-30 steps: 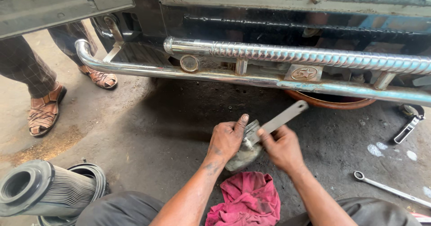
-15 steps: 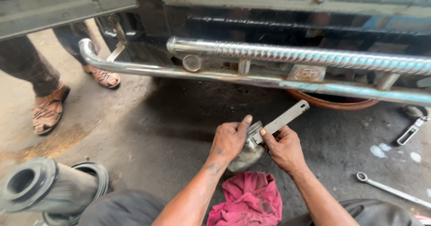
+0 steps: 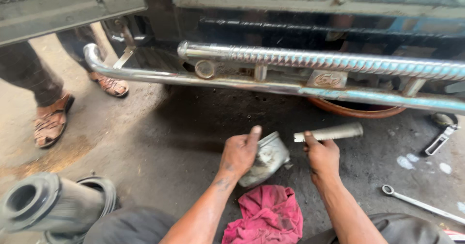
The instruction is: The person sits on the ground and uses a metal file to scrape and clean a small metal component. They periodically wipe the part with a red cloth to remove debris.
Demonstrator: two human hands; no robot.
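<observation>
Head view: L hand (image 3: 240,153) wrapped around a grey metal cylinder part (image 3: 269,157), looks like a piston, thumb up over its top edge, fingers clenched on its side; part is held low over the dirty concrete floor (image 3: 160,147), just above a red rag (image 3: 265,216). R hand (image 3: 323,157) grips the near end of a flat metal tool (image 3: 329,132), prob a file or scraper, tip pointing right, not touching the part atm, small gap btwn them. Risks, my read: part looks oily w/ grime, so one-handed hold could slip and it drops on concrete, denting the skirt; rag only partly under it. Tool edge could skid off the curved surface twd L thumb/fingers if pushed hard. Chrome bumper bars (image 3: 310,60) sit close above, knuckles could hit when swinging. Spanner (image 3: 419,204) on floor at right, well apart. Another person's sandalled feet (image 3: 51,123) stand near at left; big cylindrical filter (image 3: 46,205) at bottom left.
</observation>
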